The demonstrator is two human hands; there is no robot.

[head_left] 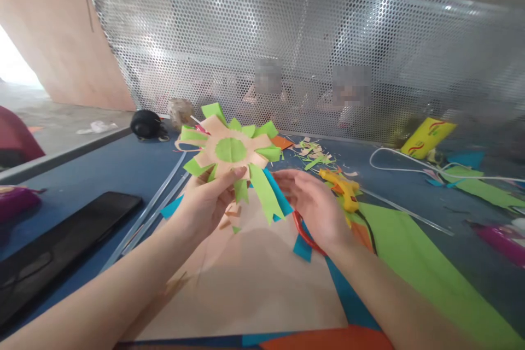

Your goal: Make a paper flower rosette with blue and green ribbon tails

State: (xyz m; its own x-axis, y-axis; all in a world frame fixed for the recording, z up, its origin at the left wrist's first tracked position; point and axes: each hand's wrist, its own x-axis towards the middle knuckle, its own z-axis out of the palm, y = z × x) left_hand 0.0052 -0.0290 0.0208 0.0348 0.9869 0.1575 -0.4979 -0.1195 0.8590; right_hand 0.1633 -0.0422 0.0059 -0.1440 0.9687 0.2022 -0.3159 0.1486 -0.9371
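My left hand (207, 202) pinches the lower edge of a paper flower (229, 149), made of peach card with a green centre and green strips fanned around it, and holds it up above the blue table (123, 169). My right hand (315, 202) hovers just right of the flower's hanging green strip (264, 192), fingers loosely curled and apart, with nothing in them. Red-handled scissors (303, 232) lie under that hand. A yellow glue gun (342, 188) rests just beyond it.
Peach paper (250, 279), green paper (422, 262) and blue paper lie in front of me. A black phone (61, 240) is at the left, clear glue sticks (156, 202) beside it. Paper scraps (315, 153), a white cable (410, 167) and a perforated metal screen (287, 49) are behind.
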